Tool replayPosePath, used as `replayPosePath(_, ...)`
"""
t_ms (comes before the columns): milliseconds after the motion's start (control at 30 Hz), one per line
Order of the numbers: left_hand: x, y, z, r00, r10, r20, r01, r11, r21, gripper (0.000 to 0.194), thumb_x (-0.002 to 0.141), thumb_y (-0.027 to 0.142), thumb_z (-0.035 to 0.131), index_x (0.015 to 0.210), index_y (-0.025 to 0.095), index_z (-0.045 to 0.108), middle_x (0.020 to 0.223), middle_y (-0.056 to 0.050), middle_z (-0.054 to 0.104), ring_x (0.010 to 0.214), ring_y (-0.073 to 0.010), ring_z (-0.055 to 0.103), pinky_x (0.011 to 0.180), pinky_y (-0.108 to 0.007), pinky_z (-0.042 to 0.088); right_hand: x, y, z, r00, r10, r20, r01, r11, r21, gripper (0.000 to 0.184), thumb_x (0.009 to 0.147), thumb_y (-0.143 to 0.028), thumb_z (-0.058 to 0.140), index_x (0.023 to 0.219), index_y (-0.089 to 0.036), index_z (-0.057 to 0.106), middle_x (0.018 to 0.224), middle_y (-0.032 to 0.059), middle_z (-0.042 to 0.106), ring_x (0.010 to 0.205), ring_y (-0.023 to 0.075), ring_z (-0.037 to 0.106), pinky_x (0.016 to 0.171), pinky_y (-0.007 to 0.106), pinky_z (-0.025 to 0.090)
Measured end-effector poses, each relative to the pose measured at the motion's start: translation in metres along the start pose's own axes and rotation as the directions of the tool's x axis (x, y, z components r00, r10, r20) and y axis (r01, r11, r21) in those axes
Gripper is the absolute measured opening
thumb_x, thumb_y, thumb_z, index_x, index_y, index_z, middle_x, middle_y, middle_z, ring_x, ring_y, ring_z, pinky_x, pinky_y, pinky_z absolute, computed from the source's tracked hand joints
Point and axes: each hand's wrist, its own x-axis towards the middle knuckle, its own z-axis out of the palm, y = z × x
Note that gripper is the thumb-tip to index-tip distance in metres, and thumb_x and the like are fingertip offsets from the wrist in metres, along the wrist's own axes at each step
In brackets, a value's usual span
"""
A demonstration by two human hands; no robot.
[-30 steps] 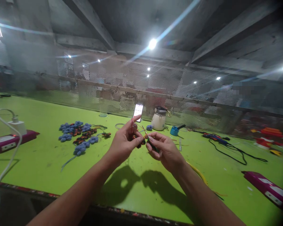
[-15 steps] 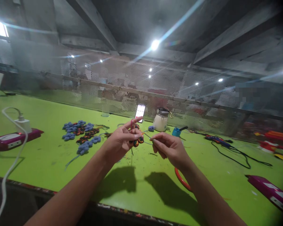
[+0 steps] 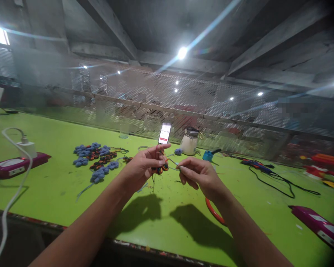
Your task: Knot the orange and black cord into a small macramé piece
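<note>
"Between the hands, what was listed?"

"One small, petalled piece of black, orange and green yarn (image 3: pixel 161 169), which the left hand (image 3: pixel 144 161) pinched between thumb and fingers, presumably to steady it. Also one slim, dark, rod-like tool (image 3: pixel 173 162), clamped between the thumb and fingers of the right hand (image 3: pixel 199 172), its far end at the yarn piece."

"Did the hands meet?"

"No; they were apart, and the tool bridged them. One thin red thread (image 3: pixel 156 149) passed over the extended left forefinger, likely for tension."

"Left of the left hand?"

"One cluster of blue, flower-shaped yarn pieces (image 3: pixel 83 151), with dark multicoloured yarn pieces (image 3: pixel 102 160) among them, apparently grouped within reach but outside the work."

"Beyond the hands?"

"One lit, upright phone (image 3: pixel 164 135), screen towards the hands, probably for viewing. Right of it stood one squat white jar with a dark lid (image 3: pixel 189 144)."

"Beside the right forearm?"

"One curved red tube-like item (image 3: pixel 213 211). The arm partly hid it; its purpose was unclear."
</note>
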Motion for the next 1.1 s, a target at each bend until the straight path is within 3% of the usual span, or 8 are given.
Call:
replayPosePath(100, 0.001, -0.005, 0.0, 0.998, 0.002, 0.058, -0.014, 0.979, 0.203, 0.045, 0.067, 0.005, 0.06, 0.11, 0.014, 0.062, 0.068, 0.0, 0.055, 0.06, -0.0094, 0.05, 0.054, -0.022, 0.037, 0.002, 0.003, 0.003, 1.0, 0.009, 0.009, -0.01, 0.996, 0.088, 0.017, 0.081, -0.031, 0.058, 0.087, -0.015, 0.06, 0.054, -0.0025, 0.058, 0.034, 0.0025, 0.031, 0.034, 0.018, 0.02)
replayPosePath(200, 0.001, -0.008, 0.002, 0.997, 0.007, 0.078, -0.03, 0.955, 0.295, 0.052, 0.067, 0.008, 0.062, 0.118, 0.016, 0.057, 0.067, 0.0, 0.056, 0.059, -0.0109, 0.051, 0.055, -0.025, 0.038, 0.004, 0.006, 0.004, 0.999, 0.04, -0.004, -0.039, 0.992, 0.116, 0.018, 0.082, -0.032, 0.058, 0.087, -0.015, 0.059, 0.054, -0.0027, 0.057, 0.034, 0.0022, 0.032, 0.034, 0.017, 0.02)
replayPosePath(400, 0.001, -0.007, 0.004, 0.995, 0.009, 0.104, -0.035, 0.967, 0.253, 0.071, 0.065, 0.008, 0.067, 0.131, 0.018, 0.043, 0.069, 0.0, 0.057, 0.06, -0.0117, 0.052, 0.06, -0.028, 0.042, 0.005, 0.007, 0.003, 0.997, 0.072, -0.003, -0.071, 0.991, 0.117, 0.02, 0.08, -0.034, 0.059, 0.089, -0.016, 0.059, 0.055, -0.003, 0.058, 0.034, 0.0028, 0.034, 0.033, 0.017, 0.021)
replayPosePath(567, -0.001, -0.005, 0.007, 0.996, -0.014, 0.093, -0.007, 0.975, 0.223, 0.082, 0.061, 0.002, 0.067, 0.135, 0.018, 0.036, 0.073, -0.001, 0.058, 0.075, -0.015, 0.056, 0.068, -0.028, 0.043, 0.005, 0.005, 0.001, 0.999, 0.049, -0.007, -0.048, 0.994, 0.101, 0.026, 0.082, -0.03, 0.057, 0.105, -0.02, 0.06, 0.056, -0.0035, 0.058, 0.034, 0.0028, 0.033, 0.034, 0.018, 0.022)
replayPosePath(667, -0.003, -0.004, 0.011, 0.998, -0.022, 0.051, 0.009, 0.971, 0.238, 0.089, 0.06, 0.0, 0.066, 0.138, 0.018, 0.028, 0.067, 0.001, 0.057, 0.068, -0.0127, 0.055, 0.067, -0.028, 0.042, 0.004, 0.006, 0.001, 0.998, 0.057, 0.012, -0.058, 0.994, 0.091, 0.031, 0.082, -0.028, 0.057, 0.111, -0.02, 0.06, 0.056, -0.0034, 0.058, 0.035, 0.003, 0.034, 0.034, 0.018, 0.023)
replayPosePath(967, -0.002, -0.005, 0.011, 0.999, -0.028, 0.02, 0.021, 0.953, 0.303, 0.087, 0.058, 0.001, 0.065, 0.137, 0.015, 0.031, 0.064, 0.001, 0.056, 0.064, -0.0134, 0.054, 0.066, -0.03, 0.044, 0.005, 0.01, 0.0, 0.997, 0.067, -0.034, -0.064, 0.994, 0.086, 0.03, 0.079, -0.027, 0.059, 0.107, -0.021, 0.066, 0.056, -0.0025, 0.059, 0.035, 0.003, 0.037, 0.035, 0.018, 0.026)
replayPosePath(1100, -0.001, -0.011, 0.009, 0.998, 0.042, 0.051, -0.061, 0.878, 0.475, 0.087, 0.063, 0.003, 0.062, 0.14, 0.021, 0.025, 0.066, 0.001, 0.057, 0.063, -0.0131, 0.054, 0.063, -0.028, 0.043, 0.005, 0.008, 0.0, 0.993, 0.116, -0.029, -0.114, 0.991, 0.069, 0.031, 0.077, -0.029, 0.061, 0.105, -0.018, 0.067, 0.055, -0.0014, 0.059, 0.035, 0.0039, 0.04, 0.034, 0.019, 0.027)
